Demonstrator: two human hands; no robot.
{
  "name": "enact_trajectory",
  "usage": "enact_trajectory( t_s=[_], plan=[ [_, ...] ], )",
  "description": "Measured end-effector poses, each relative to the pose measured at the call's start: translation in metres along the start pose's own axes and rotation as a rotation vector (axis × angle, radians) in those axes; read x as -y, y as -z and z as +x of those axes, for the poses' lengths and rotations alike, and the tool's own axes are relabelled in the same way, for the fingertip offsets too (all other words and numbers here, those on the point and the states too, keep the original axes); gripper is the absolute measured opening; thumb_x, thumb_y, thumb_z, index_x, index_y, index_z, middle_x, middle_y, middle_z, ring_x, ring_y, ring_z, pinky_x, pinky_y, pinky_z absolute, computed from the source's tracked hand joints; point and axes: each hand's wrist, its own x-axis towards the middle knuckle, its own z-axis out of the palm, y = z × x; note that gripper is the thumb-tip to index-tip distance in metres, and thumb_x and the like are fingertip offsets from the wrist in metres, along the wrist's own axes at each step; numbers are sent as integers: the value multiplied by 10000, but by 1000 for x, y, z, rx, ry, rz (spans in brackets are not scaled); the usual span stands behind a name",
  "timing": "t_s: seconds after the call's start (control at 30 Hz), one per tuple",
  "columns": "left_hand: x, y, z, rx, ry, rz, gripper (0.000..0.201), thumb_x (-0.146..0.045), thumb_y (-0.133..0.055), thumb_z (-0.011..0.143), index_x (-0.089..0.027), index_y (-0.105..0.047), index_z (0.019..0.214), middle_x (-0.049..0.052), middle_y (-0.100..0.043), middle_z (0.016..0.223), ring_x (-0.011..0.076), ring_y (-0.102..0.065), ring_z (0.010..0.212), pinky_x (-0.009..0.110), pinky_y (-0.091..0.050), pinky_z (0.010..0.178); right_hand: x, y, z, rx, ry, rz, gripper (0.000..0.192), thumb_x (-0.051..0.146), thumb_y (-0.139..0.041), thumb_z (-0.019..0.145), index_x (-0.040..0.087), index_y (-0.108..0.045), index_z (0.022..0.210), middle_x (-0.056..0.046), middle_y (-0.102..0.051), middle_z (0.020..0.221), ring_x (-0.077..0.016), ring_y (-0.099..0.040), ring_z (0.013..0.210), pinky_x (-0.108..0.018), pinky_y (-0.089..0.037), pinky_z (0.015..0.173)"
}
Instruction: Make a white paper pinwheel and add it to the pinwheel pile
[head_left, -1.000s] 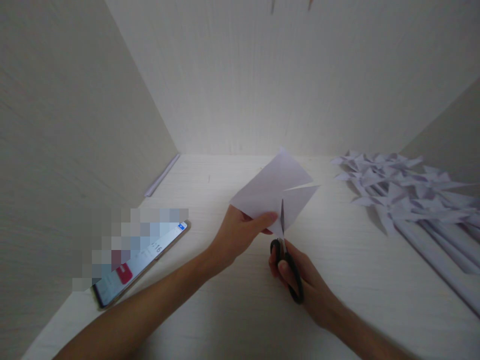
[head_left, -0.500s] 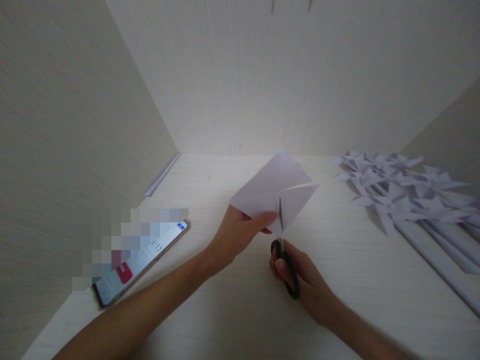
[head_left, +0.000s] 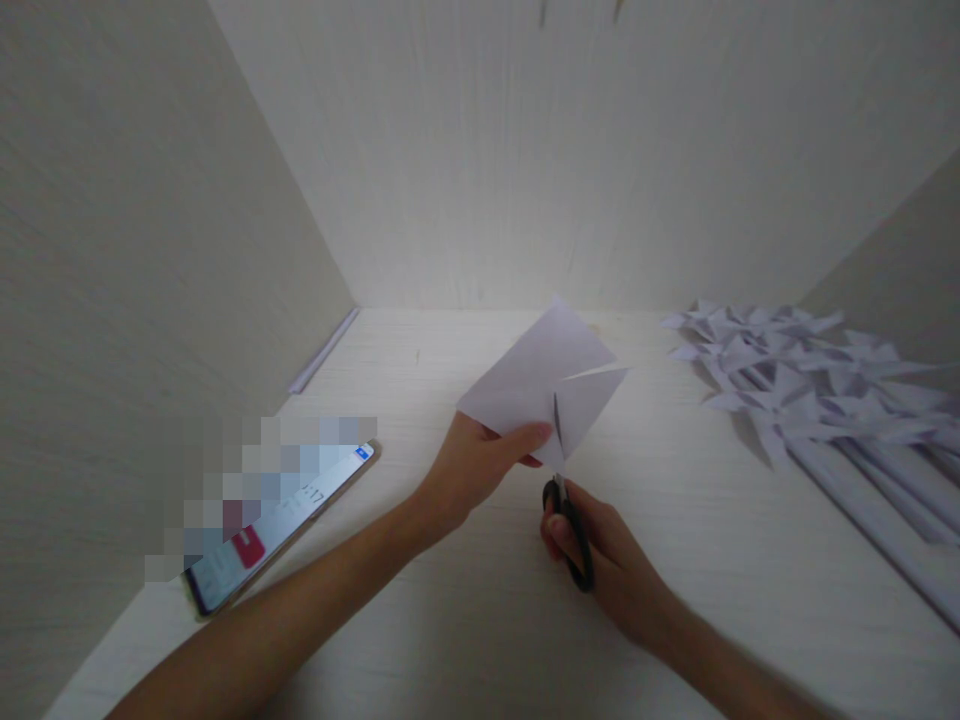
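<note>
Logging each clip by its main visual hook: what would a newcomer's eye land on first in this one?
First, the white paper square held up at centre by the left hand, with black-handled scissors in the right hand cutting up into its near corner. Next, the pile of white paper pinwheels on paper sticks along the right of the pale table, and a lit phone lying at the left.

Matt white paper sheet (head_left: 536, 375) in the left grip; scissors (head_left: 568, 520) with black plastic handles and thin metal blades in the right grip. Pale, matt wood-grain table (head_left: 450, 620) beneath; glossy glass-faced phone (head_left: 281, 530) left of the grips.
</note>
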Motion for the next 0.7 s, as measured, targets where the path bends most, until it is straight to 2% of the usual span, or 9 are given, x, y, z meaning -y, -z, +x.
enact_trajectory(
  t_s=[0.7],
  plan=[
    [1, 3, 2, 24, 7, 2, 184, -208, -634, 575, -128, -616, 739, 21, -635, 681, 121, -574, 579, 210, -491, 488, 1, 0, 0, -1, -20, -46, 359, 508, -338, 798, 193, -360, 627, 29, -396, 551, -102, -354, 514, -233, -289, 478]
  ],
)
